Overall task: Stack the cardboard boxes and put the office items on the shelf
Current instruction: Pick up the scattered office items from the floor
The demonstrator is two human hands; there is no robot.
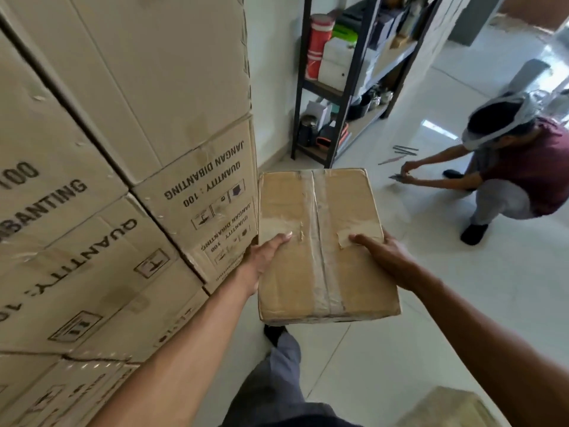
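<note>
The person is holding a small cardboard box (323,241) in the air with both hands, above the floor (446,288). The left hand (261,260) is making its grip on the left edge of the box: the thumb is lying flat on the top and the other fingers are hidden under the side. The right hand (385,257) is gripping the right edge in the same way, thumb on top, the remaining fingers out of sight below. The top of the box is closed with clear tape running down its middle.

Just to the left of the box, a tall stack of big cardboard cartons (107,180) is standing, with printed words on their sides. Farther away, a dark metal shelf (345,87) is standing against the wall, carrying white boxes, a red container and other small items. On the right, another person (508,174) is crouching on the floor and handling some small objects, with a few thin sticks lying near them.
</note>
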